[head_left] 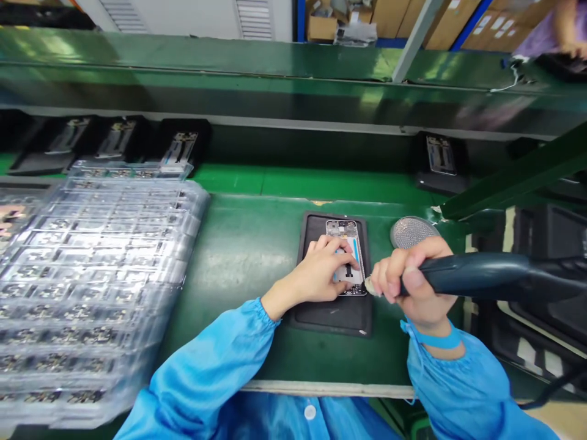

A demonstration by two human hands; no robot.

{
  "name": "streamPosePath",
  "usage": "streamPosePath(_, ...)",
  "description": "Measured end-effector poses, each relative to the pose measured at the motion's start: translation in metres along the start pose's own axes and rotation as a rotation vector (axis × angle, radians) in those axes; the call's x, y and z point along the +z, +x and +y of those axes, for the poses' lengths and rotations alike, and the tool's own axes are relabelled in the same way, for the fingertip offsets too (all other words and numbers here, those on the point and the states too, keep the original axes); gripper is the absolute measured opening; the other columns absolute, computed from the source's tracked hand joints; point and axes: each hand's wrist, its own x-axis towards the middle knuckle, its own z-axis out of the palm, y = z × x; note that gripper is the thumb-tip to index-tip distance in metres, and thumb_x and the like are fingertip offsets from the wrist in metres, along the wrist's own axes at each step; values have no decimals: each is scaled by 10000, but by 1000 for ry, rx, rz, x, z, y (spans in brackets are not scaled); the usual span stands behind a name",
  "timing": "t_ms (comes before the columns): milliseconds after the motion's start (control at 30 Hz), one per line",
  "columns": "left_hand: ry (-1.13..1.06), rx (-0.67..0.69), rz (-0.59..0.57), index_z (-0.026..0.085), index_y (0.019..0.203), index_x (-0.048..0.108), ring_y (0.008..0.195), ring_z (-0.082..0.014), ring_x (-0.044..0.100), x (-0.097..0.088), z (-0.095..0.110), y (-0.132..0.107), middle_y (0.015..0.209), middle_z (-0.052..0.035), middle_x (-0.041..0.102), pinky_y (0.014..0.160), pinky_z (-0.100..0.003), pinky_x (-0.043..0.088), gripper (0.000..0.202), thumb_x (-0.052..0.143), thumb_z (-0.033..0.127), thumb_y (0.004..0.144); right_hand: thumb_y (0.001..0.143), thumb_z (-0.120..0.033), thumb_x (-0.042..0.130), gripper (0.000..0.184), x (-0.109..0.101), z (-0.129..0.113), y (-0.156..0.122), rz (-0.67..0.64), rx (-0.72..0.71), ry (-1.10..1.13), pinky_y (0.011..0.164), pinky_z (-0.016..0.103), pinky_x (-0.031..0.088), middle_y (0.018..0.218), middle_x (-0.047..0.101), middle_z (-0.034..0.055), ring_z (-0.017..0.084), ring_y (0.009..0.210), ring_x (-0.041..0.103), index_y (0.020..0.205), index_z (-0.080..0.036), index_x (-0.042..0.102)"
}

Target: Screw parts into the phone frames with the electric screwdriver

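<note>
An opened phone [345, 229] with bare inner parts lies on a black tray [332, 319] in front of me. My left hand [321, 272] rests over its left side, fingers curved onto the phone and thumb near the lower end, holding it against the tray. In my right hand [419, 281] is a dark electric screwdriver [479, 274], held nearly level. Its tip end points at the phone's lower right corner; whether the bit touches a screw cannot be made out. Just beyond my right hand sits a round grey textured dish [413, 231], partly covered by the fingers.
Stacked clear plastic trays [98, 275] of small parts fill the left side. Black trays with opened phones [181, 146] stand along the green line at the back; another phone [441, 154] is back right. A green post [518, 177] and stacked black trays [545, 330] border the right.
</note>
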Motion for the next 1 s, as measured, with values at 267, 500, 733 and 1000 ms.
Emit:
streamPosePath(267,12,15,11,319,1345,913,1507,-426,614,3,3,0,1593,-119,721,1249,-623,554,339,917,242,1015,1179,-363,839,150,-9,8,-4,-114,37,37,452,286,514,673,658,-104,141,391,486,1127,-349,699)
streamPosePath(500,18,19,7,303,1357,901,1534,-434,615,3,5,2,1614,-125,719,1264,-650,561,346,919,227,1020,1189,-345,816,125,-22,13,-8,-203,63,-31,495,318,576,719,710,-95,157,435,564,1185,-362,692)
streamPosePath(733,130,6,56,285,1619,797,1702,-443,589,-1,19,-27,1761,-181,692,1432,-697,477,476,735,212,1153,1062,-449,1008,400,-17,14,-20,-142,201,-172,627,354,600,697,628,-94,165,551,589,1056,-316,631)
streamPosePath(1000,440,-101,-55,192,1978,354,1961,-583,200,38,28,-97,2070,-364,234,1515,-834,296,1332,1048,723,973,991,-501,1064,496,-20,21,-29,-60,258,-150,647,371,618,772,610,-82,178,620,609,1055,-319,608)
